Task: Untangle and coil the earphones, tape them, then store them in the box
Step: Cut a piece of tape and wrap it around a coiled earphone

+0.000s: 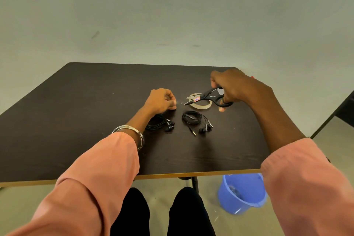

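Two coiled black earphones lie on the dark table (76, 120): one coil (191, 118) in the middle with its buds and plug spread toward me, another coil (160, 122) partly under my left wrist. My right hand (233, 86) grips black scissors (208, 97), blades slightly apart and pointing left over a roll of clear tape (203, 106). Just left of the blade tips, my left hand (162, 100) pinches its fingertips together, seemingly on a strip of clear tape that is too faint to make out.
A blue plastic bucket (241, 193) stands on the floor under the table's near right corner. My knees are below the table's front edge. Another dark piece of furniture (344, 109) shows at the far right edge.
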{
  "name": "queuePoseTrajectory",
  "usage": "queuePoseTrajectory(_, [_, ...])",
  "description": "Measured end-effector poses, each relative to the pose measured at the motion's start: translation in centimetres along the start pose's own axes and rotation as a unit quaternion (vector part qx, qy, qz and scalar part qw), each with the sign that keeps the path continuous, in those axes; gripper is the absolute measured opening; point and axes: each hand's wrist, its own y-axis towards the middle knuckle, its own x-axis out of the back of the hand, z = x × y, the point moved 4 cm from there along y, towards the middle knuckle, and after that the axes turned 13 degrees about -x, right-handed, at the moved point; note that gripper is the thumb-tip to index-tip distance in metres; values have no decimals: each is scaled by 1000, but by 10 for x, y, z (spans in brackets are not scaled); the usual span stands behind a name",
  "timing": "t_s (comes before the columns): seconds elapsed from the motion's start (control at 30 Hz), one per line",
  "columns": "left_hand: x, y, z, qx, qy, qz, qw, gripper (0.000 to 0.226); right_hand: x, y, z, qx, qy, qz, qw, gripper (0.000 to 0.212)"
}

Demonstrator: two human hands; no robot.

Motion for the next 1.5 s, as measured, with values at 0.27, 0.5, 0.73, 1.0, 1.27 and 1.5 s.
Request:
queuePoseTrajectory(0.27, [0,0,2,-11,10,9,1000,2,-3,6,20,27,-52,-5,998,56])
queuePoseTrajectory(0.5, [-1,1,1,-17,14,16,1000,4,0,6,28,30,-108,-18,994,52])
queuePoseTrajectory(0.73, [0,0,2,-18,16,17,1000,4,-8,14,30,44,-154,-57,985,30])
queuePoseTrajectory(1.0, [0,-2,-1,-15,1,12,1000,2,-9,16,32,46,-167,-55,983,27])
queuePoseTrajectory(1.27, [0,-3,1,-22,12,5,1000,4,-8,14,32,31,-159,-73,984,38])
queuePoseTrajectory(1.5, [1,-3,1,-13,1,2,1000,3,-15,16,23,17,-139,-85,986,32])
